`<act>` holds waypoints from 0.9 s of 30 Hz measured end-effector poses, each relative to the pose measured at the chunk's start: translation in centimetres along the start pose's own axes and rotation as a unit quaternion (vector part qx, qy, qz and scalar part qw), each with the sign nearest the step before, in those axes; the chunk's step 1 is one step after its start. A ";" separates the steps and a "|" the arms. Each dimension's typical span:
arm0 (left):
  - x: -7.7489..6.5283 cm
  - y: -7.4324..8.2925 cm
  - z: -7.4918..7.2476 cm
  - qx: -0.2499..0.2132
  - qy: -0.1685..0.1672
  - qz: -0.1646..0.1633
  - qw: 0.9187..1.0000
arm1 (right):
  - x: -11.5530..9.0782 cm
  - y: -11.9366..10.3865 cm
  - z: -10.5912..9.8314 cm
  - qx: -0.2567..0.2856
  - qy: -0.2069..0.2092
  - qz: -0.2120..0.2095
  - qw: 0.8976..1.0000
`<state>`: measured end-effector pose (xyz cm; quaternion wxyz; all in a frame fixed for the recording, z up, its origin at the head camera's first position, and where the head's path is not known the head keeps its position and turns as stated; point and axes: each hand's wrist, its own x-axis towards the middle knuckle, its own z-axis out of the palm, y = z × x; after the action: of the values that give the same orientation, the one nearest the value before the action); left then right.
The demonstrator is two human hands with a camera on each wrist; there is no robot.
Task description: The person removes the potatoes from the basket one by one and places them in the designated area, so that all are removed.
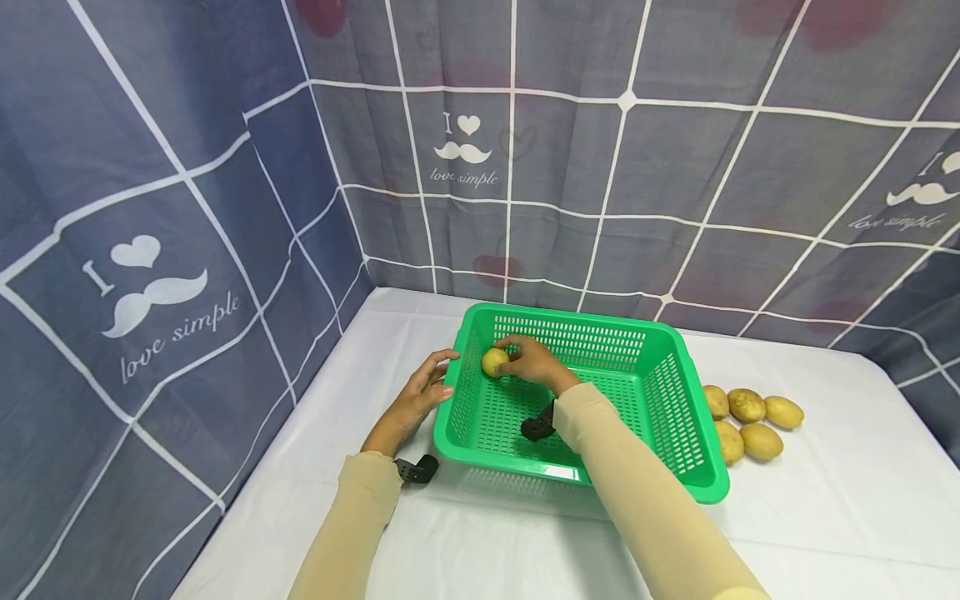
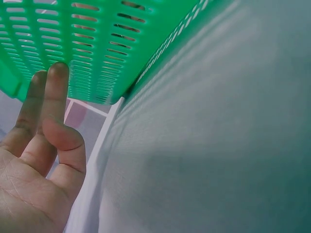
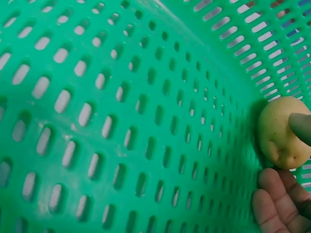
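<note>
A green slotted plastic basket point(image 1: 570, 476) stands on the white-covered table. Inside it, at the far left corner, my right hand point(image 1: 534, 363) grips a yellow potato point(image 1: 493, 362). The right wrist view shows the potato point(image 3: 282, 131) low against the basket wall, with the thumb on its side and fingers beneath it. My left hand point(image 1: 420, 393) is at the basket's left side, its fingertips right at the rim. In the left wrist view the left hand point(image 2: 43, 160) has its fingers extended beside the slotted outer wall.
Several potatoes point(image 1: 762, 442) lie on the table just right of the basket, partly hidden by its rim. A dark grey checked curtain point(image 1: 570, 158) with white lines hangs behind and on the left. White cloth point(image 1: 465, 533) covers the table in front.
</note>
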<state>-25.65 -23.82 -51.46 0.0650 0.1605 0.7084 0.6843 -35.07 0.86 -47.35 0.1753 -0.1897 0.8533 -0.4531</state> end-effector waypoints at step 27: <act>0.2 -0.2 -0.1 -0.020 -0.011 0.025 0.999 | -0.6 -0.5 -0.4 -0.006 0.006 -0.012 1.000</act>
<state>-25.84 -23.84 -51.59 0.0592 0.1843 0.6893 0.6981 -34.67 1.13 -46.63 0.1634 -0.1982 0.8545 -0.4514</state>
